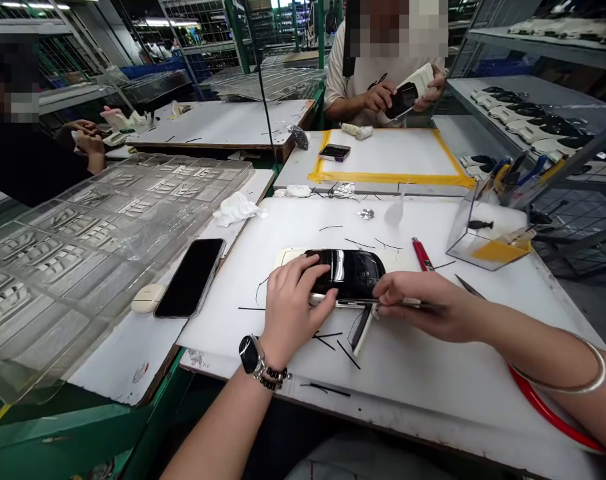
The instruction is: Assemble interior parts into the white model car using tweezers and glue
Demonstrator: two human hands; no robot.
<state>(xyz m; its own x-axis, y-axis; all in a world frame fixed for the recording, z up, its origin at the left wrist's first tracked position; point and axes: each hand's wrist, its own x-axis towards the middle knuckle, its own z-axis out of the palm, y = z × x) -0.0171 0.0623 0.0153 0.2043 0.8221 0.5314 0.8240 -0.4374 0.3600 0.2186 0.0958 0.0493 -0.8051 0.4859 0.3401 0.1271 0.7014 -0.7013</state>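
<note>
A glossy black and white model car body point(357, 270) lies on the white table in front of me. My left hand point(295, 300) rests over its left end, fingers spread on the black top and thumb at the near side. My right hand point(423, 303) pinches a thin metal tool point(411, 303), which reaches along the car body's near edge by its right end. Just below, a black and white strip point(363, 330) lies slanted on the table. Thin black strips point(349, 355) are scattered around it.
A red cutter point(423, 255) and a clear pen holder point(490, 233) stand to the right. On the left are a phone point(190, 277), a cream case point(149, 298) and a clear parts tray point(107, 220). Across, a person holds another car body point(410, 93); another person sits far left.
</note>
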